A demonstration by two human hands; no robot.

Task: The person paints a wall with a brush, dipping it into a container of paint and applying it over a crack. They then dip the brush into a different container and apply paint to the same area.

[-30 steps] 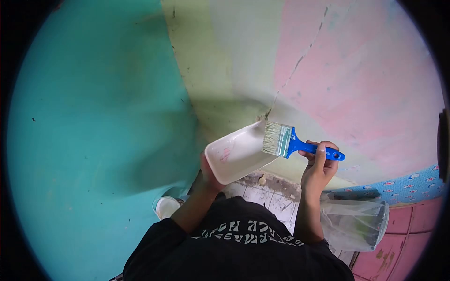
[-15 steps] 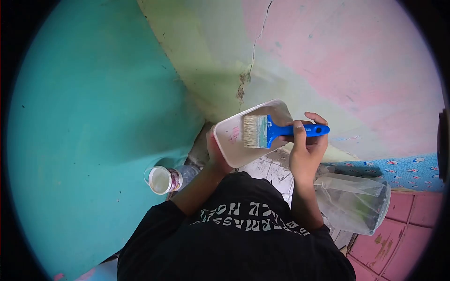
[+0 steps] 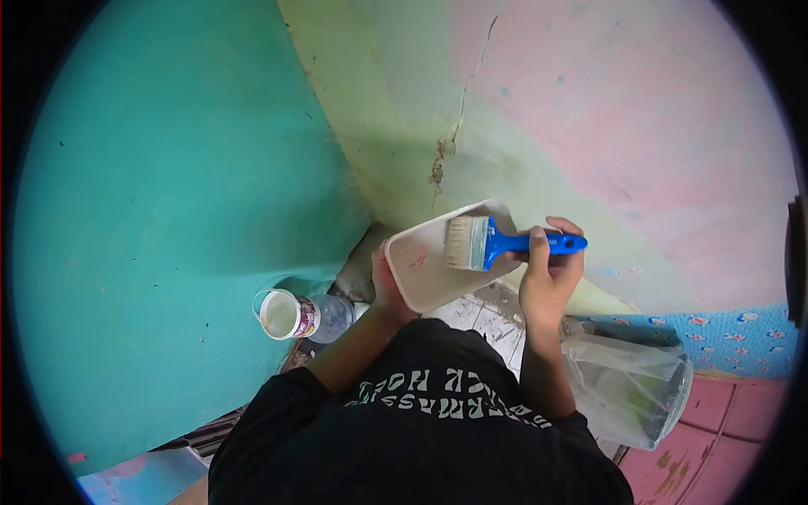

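My right hand (image 3: 551,273) is closed round the blue handle of a wide paintbrush (image 3: 492,243), thumb on top. Its pale bristles point left, over the inside of a white plastic tub (image 3: 425,282). Gripping the tub's left side is my left hand (image 3: 389,282), with most of its fingers hidden behind the wall. The tub is tilted so its inside faces me, and a pink smudge marks its inner surface. Both hands are in front of my chest, close to the corner where two walls meet.
A small white bucket (image 3: 283,316) sits at left beside a clear plastic container (image 3: 332,317). On the right lies a transparent plastic bag (image 3: 627,387) over pink floor tiles (image 3: 673,463). A teal wall (image 3: 185,168) rises at left; a cracked green-and-pink wall (image 3: 581,109) stands ahead.
The tub and brush have shifted slightly down in view, and the brush has moved a little right relative to the tub. Both hands keep their hold.
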